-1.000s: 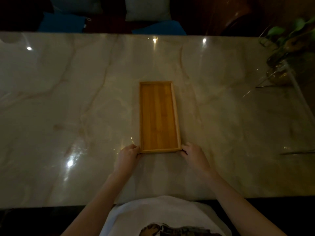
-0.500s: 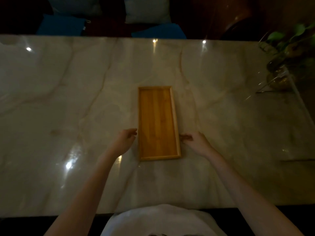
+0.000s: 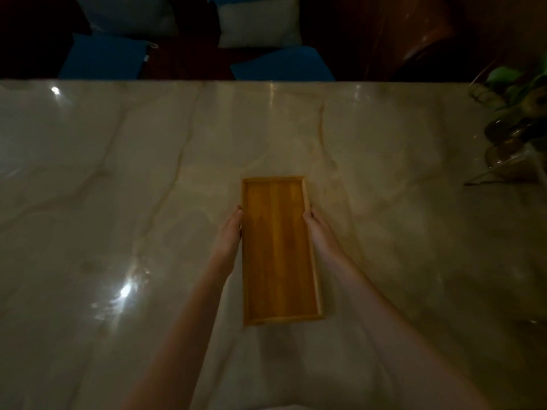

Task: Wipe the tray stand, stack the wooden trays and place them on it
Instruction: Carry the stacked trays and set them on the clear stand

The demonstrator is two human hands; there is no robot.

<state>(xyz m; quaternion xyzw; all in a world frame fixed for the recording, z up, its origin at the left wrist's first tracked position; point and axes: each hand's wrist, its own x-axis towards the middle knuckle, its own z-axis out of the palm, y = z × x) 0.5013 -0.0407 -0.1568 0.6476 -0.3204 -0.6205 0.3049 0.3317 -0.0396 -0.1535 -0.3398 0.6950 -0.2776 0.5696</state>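
head view: a long rectangular orange-brown wooden tray point(image 3: 279, 250), nothing in it, lies flat mid-way across the glossy veined marble worktop point(image 3: 118, 187). the left hand point(image 3: 229, 236) and right hand point(image 3: 321, 232) press its long sides, each grip grasping the tray.

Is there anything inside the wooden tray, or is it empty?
Empty. The wooden tray shows only bare wood grain inside its rim, with the left hand and right hand at its long sides.
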